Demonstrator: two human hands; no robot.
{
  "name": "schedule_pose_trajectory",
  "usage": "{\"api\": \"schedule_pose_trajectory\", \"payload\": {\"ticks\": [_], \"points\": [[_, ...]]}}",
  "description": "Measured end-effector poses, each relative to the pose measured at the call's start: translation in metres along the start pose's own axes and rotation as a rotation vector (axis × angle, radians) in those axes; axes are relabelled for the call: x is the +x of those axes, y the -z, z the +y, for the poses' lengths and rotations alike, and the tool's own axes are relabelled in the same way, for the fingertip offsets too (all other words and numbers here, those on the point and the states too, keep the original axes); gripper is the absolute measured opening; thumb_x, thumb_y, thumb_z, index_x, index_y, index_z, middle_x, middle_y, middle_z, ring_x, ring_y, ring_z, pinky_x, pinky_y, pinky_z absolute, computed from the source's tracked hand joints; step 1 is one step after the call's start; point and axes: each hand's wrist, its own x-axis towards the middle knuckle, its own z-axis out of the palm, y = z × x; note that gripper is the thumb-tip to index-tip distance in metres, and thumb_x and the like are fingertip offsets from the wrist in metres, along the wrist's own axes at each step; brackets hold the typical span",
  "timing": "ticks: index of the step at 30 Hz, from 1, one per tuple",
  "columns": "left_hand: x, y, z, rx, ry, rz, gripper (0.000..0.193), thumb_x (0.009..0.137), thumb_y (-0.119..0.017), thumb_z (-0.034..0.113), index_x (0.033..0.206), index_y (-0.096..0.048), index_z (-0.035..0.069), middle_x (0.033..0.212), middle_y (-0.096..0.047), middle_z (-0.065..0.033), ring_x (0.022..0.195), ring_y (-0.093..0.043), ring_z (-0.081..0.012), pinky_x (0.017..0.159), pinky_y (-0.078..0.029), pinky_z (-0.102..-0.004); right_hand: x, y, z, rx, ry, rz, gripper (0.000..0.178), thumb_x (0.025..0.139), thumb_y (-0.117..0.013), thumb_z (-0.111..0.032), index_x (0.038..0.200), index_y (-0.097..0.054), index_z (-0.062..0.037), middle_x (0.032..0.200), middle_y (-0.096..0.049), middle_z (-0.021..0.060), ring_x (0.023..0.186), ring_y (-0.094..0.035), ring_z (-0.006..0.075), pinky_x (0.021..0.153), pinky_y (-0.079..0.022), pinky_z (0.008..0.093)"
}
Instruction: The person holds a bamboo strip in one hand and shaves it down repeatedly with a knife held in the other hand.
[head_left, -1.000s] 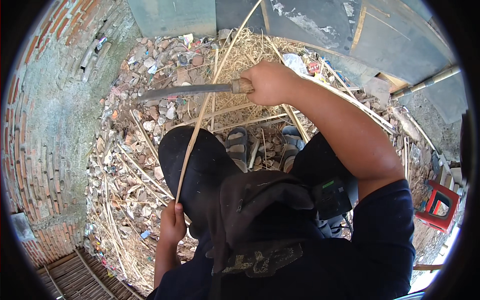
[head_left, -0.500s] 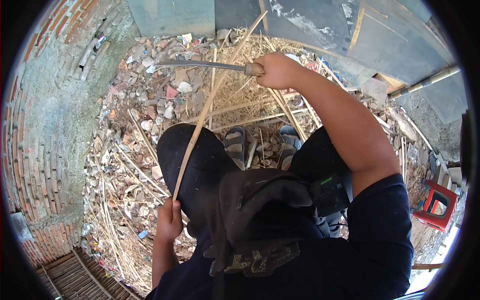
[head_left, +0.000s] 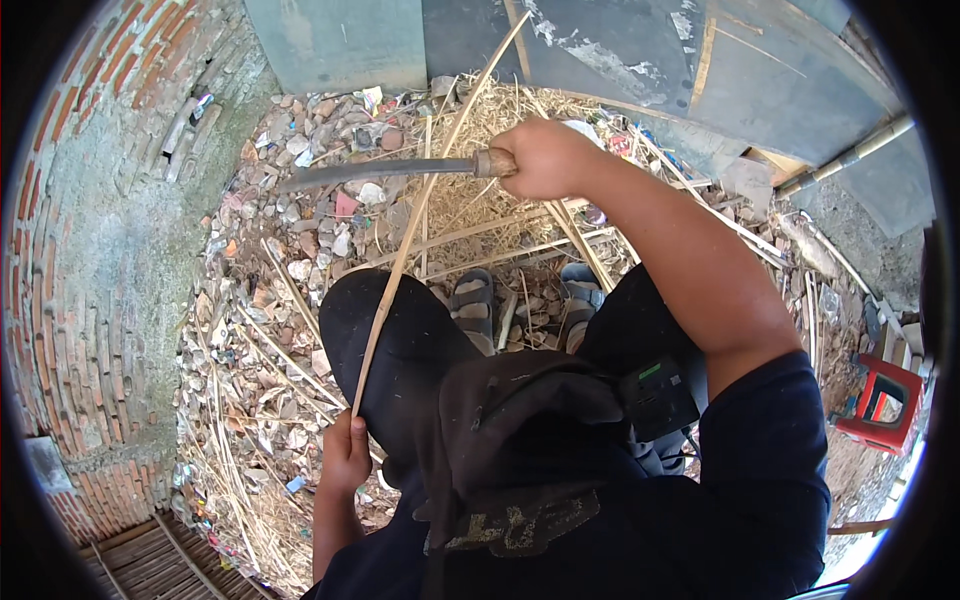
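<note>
My right hand (head_left: 545,158) is closed round the wooden handle of a machete (head_left: 385,172), whose long dark blade points left. The blade crosses a long, thin bamboo strip (head_left: 400,262) in its upper part; whether edge and strip touch I cannot tell. Low on the left, my left hand (head_left: 345,455) grips the near end of that strip between thumb and fingers. From there the strip slants up over my left knee (head_left: 385,330) and bends slightly toward its far tip near the top.
Rubble and stones (head_left: 300,215) cover the ground, with a heap of bamboo shavings (head_left: 480,205) ahead and more strips (head_left: 215,420) lying at left. A brick wall (head_left: 120,260) rises on the left, grey panels (head_left: 600,55) at the back. A red plastic stool (head_left: 880,405) is at right.
My right hand has come a little nearer with the machete, and the blade now crosses the strip slightly lower. The left hand still holds the strip's near end.
</note>
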Motion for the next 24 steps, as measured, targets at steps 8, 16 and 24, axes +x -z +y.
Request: {"api": "schedule_pose_trajectory", "payload": {"ticks": [8,16,24], "points": [[0.004,0.013,0.005,0.030,0.010,-0.031,0.046,0.107,-0.042,0.035,0.079,-0.050,0.000,0.056,-0.047,-0.0101,0.053,-0.045,-0.0192,0.053,-0.037,-0.0372,0.004,0.011,0.042,0.158,-0.225,0.044,0.028,0.075,-0.066,-0.026,0.094,-0.069,-0.0053,0.085,-0.069,0.0172,0.082,-0.068,0.0342,0.078,-0.054,0.0460],[-0.024,0.012,-0.011,-0.192,0.156,-0.131,0.050,0.107,-0.041,0.043,0.077,-0.049,0.003,0.058,-0.045,0.0005,0.057,-0.041,-0.0099,0.052,-0.034,-0.0311,-0.010,0.005,0.027,0.011,0.032,0.016,0.016,0.074,-0.066,-0.021,0.080,-0.064,-0.0064,0.074,-0.066,0.0158,0.073,-0.066,0.0332,0.072,-0.053,0.0453],[-0.025,0.013,-0.017,-0.218,0.169,-0.156,0.052,0.105,-0.039,0.050,0.077,-0.048,0.007,0.062,-0.045,0.0034,0.057,-0.041,-0.0065,0.052,-0.033,-0.0256,-0.009,0.008,0.006,-0.030,0.021,0.015,0.017,0.074,-0.067,-0.021,0.083,-0.064,-0.0073,0.073,-0.066,0.0138,0.072,-0.066,0.0303,0.072,-0.053,0.0451]]}}
